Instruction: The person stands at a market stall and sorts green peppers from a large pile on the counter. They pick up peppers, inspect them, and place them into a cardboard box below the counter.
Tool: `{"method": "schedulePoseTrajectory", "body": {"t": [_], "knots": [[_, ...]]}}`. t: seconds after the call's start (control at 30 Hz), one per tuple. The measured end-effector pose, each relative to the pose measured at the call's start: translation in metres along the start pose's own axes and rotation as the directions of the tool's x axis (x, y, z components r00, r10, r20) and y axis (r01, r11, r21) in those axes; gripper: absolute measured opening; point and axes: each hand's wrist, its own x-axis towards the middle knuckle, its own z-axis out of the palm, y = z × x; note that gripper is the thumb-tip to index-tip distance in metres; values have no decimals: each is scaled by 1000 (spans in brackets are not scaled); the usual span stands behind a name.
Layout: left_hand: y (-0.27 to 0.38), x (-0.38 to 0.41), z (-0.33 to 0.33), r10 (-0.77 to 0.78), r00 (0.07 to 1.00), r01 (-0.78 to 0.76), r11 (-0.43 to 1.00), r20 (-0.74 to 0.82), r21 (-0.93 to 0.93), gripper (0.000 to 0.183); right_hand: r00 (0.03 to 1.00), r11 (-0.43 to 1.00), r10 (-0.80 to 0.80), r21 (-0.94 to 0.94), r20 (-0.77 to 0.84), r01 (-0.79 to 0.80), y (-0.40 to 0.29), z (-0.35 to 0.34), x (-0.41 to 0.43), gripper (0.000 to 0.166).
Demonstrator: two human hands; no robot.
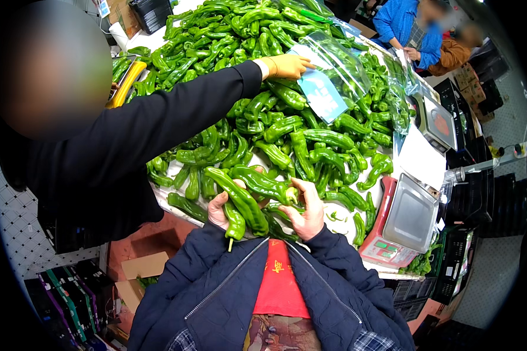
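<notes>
My left hand (pixel 218 210) is closed around long green peppers (pixel 240 197), with a smaller pepper (pixel 234 221) hanging stem down beside them. Another glossy green pepper (pixel 263 182) lies crosswise between my hands. Its stem end is at the thumb and fingers of my right hand (pixel 308 210). Fingertips of my left hand show partly behind the peppers. Beyond my hands a big heap of green peppers (pixel 246 57) covers the white table (pixel 174 169). A few tiny pepper bits (pixel 333 216) lie on the tabletop by my right hand.
At left, a co-worker's gloved hand (pixel 287 66) reaches across onto a clear plastic bag (pixel 333 66) with a blue printed panel. A red scale (pixel 404 219) stands at right, a second scale (pixel 437 120) behind it. Two people stand at the far right. Black crates (pixel 66 302) and an open carton (pixel 145 265) are below.
</notes>
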Motion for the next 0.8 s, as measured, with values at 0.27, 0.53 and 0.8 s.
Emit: {"method": "schedulePoseTrajectory", "body": {"t": [0.27, 0.53, 0.8], "knots": [[2, -14, -24, -4, 998, 4, 1000, -60, 6, 41, 995, 991, 37, 129, 89, -49, 2, 3, -7, 45], [-1, -8, -43, -20, 997, 23, 999, -80, 37, 36, 995, 994, 60, 91, -81, -52, 24, -1, -7, 31], [7, -1, -34, -20, 995, 33, 992, -101, 121, 40, 984, 921, -99, -387, -149, 34, 33, -20, -13, 38]]}}
